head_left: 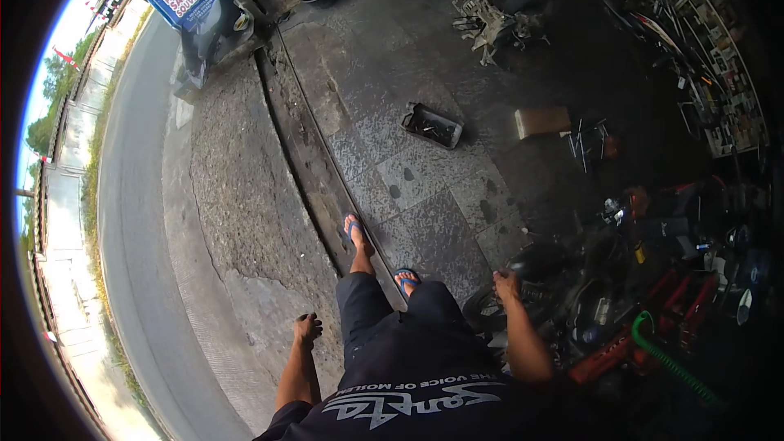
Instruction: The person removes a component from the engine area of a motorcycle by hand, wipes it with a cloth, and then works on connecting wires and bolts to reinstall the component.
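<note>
My left hand [307,327] hangs beside my left hip over rough concrete, its fingers loosely bent and a little apart, with nothing seen in it. To the right of my body, my right hand [506,284] has its fingers curled in; whatever it may hold is hidden. That hand appears above or beside a dark wheel [483,307] at the edge of the clutter, and I cannot tell whether they touch. My feet, in blue flip-flops [354,229], straddle a narrow channel [314,188]. Ahead on the tiles sits a metal tray [433,126] with dark small items inside.
A brown box [542,122] and metal rods [586,144] lie right of the tray. Farther off is an engine part [483,24]. Motorcycle parts, a red frame [629,347] and a green coiled hose [665,359] crowd the right. A road [135,196] runs along the left.
</note>
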Motion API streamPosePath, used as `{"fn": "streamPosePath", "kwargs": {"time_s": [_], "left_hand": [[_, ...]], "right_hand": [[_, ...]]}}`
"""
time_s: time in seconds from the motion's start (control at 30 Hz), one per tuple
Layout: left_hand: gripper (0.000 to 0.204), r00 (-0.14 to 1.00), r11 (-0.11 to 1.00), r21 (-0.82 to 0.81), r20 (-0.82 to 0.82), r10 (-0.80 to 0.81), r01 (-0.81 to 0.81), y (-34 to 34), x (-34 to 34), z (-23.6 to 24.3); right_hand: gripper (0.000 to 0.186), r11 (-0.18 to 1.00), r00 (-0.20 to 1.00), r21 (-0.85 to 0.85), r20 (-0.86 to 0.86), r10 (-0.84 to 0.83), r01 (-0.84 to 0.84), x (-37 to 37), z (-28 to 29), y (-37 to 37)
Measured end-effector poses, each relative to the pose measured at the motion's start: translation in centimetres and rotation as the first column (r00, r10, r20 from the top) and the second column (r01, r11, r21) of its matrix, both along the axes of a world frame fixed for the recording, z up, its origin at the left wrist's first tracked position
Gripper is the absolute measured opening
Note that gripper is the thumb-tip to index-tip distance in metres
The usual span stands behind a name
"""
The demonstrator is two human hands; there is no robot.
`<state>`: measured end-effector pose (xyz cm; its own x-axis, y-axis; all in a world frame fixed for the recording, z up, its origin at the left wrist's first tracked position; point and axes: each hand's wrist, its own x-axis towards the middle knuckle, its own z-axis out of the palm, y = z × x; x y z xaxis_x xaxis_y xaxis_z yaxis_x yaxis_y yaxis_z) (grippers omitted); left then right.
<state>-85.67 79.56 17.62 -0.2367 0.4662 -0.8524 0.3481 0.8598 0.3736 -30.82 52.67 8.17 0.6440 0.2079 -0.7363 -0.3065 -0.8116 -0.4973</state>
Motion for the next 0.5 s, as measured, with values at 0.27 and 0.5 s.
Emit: {"fn": "streamPosePath", "kwargs": {"time_s": [0.27, 0.5], "left_hand": [[0.027, 0.922, 0.922, -0.060, 0.077, -0.379, 0.383, 18.8, 16.0, -5.9], [0.019, 0.518, 0.521, 0.017, -0.140, -0.844, 0.853, 36.3, 49.0, -12.0]], "right_hand": [[0.021, 0.870, 0.879, 0.216, 0.085, -0.470, 0.444, 8.5, 5.1, 3.1], [0.029, 0.805, 0.695, 0.099, 0.451, -0.560, 0.585, 8.2, 15.1, 4.2]]}}
